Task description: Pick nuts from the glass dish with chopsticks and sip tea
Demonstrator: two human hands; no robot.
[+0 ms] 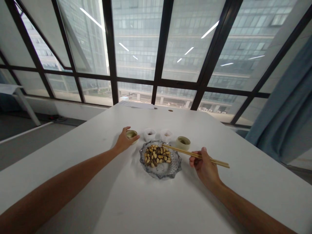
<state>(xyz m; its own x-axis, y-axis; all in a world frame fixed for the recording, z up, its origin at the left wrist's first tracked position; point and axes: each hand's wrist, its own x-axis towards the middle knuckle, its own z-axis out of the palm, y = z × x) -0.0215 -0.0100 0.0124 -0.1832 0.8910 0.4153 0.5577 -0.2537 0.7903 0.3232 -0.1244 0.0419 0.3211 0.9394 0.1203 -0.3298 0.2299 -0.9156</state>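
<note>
In my right hand (206, 167) is a pair of wooden chopsticks (180, 149), slanting left so that their tips are over the far edge of a nut pile. The nuts (154, 156), pistachio-like ones mixed with dark striped seeds, lie in a scalloped clear glass dish (168, 174). My left hand (124, 140) has its thumb and fingers around a small greenish cup (132, 134) left of the dish. Behind the dish stand two small white bowls, a left one (149, 134) and a right one (166, 135), each with something small and dark inside. A second greenish cup (183, 142) is beside the chopsticks.
The white table (146, 201) reaches to a dark-framed window wall (158, 65). Papers (136, 104) and two small round dark spots lie near its far edge. A blue curtain (280, 97) hangs at right; part of another table (26, 104) shows at left.
</note>
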